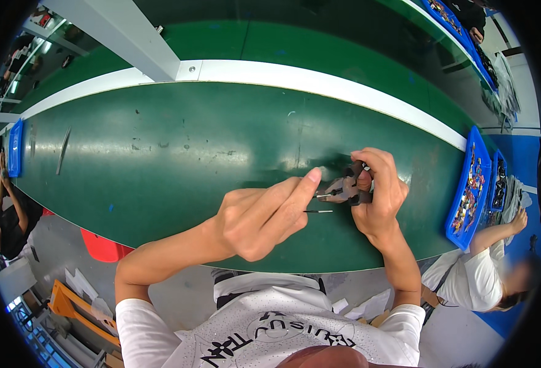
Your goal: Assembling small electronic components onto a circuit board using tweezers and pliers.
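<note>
My left hand [264, 218] is closed above the green worktop, its index finger stretched toward my right hand. Two thin dark prongs with bright metal tips, which look like tweezers [320, 211], stick out from under its fingers; the rest is hidden by the hand. My right hand [382, 196] grips a small black part [359, 197] between thumb and fingers. That part has a dark frame around a shiny, see-through-looking middle, and is held just off the worktop. The upper prong reaches the near side of the part; whether they touch I cannot tell.
The green worktop [160, 184] has a white rail [252, 72] along its far side. A metal strip [64, 150] lies at left. Blue trays stand at left [16, 147] and right [451, 224], the right one with small colourful parts. Other people [476, 276] sit both sides; a red stool [102, 246] stands below.
</note>
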Tool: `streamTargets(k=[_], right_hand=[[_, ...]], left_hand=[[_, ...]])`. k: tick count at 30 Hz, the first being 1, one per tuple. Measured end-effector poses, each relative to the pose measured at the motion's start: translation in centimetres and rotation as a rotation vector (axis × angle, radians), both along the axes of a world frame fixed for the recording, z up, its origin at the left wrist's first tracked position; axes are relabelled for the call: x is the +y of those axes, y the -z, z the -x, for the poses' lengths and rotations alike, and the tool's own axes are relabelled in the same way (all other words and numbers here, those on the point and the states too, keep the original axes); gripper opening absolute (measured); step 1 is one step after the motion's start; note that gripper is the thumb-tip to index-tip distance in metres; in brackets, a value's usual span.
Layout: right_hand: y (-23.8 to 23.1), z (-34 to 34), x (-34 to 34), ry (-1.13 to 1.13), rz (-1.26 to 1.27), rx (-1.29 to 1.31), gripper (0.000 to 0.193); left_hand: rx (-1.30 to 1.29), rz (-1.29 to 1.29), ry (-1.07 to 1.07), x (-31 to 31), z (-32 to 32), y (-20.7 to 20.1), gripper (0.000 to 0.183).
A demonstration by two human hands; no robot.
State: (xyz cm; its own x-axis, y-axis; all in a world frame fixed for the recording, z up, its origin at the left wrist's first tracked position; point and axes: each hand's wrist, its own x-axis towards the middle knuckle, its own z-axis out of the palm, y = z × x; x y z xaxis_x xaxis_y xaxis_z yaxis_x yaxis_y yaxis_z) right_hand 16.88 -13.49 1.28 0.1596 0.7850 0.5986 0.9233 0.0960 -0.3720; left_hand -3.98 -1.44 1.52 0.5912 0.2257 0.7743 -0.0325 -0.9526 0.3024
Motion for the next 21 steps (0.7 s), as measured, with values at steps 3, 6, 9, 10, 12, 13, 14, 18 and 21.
streamTargets(k=[3,6,9,10,12,13,14,18,21], right_hand=[[0.14,0.1,0.1,-0.005,-0.009,0.015,0.046],[0.0,0.19,0.15,-0.003,-0.008,0.011,0.045],[-0.07,0.27,0.08,-0.005,0.005,0.014,0.044],[-0.07,0.3,0.07,-0.007,0.006,0.014,0.044],[-0.06,0.37,0.05,-0.006,0.007,0.026,0.04],[0.0,0.38,0.03,-0.006,0.009,0.025,0.04],[0.15,0.41,0.06,-0.012,0.005,0.036,0.039],[0.09,0.72,0.0,-0.008,0.031,0.068,0.035],[0.06,0.76,-0.04,0.001,0.037,0.069,0.033]], left_hand=[[0.019,0.008,0.005,-0.08,0.1,-0.28,0.048],[0.016,0.018,0.005,-0.12,0.05,-0.3,0.048],[0.005,0.012,0.011,-0.09,0.05,-0.27,0.047],[0.007,0.0,0.011,-0.09,0.07,-0.3,0.047],[0.007,-0.011,0.012,-0.16,0.06,-0.41,0.046],[0.013,-0.005,0.01,-0.25,0.08,-0.53,0.046],[0.021,0.001,0.006,-0.31,0.11,-0.57,0.045],[0.019,0.0,0.0,-0.38,0.12,-0.46,0.044],[0.007,-0.004,0.008,-0.46,0.15,-0.51,0.043]])
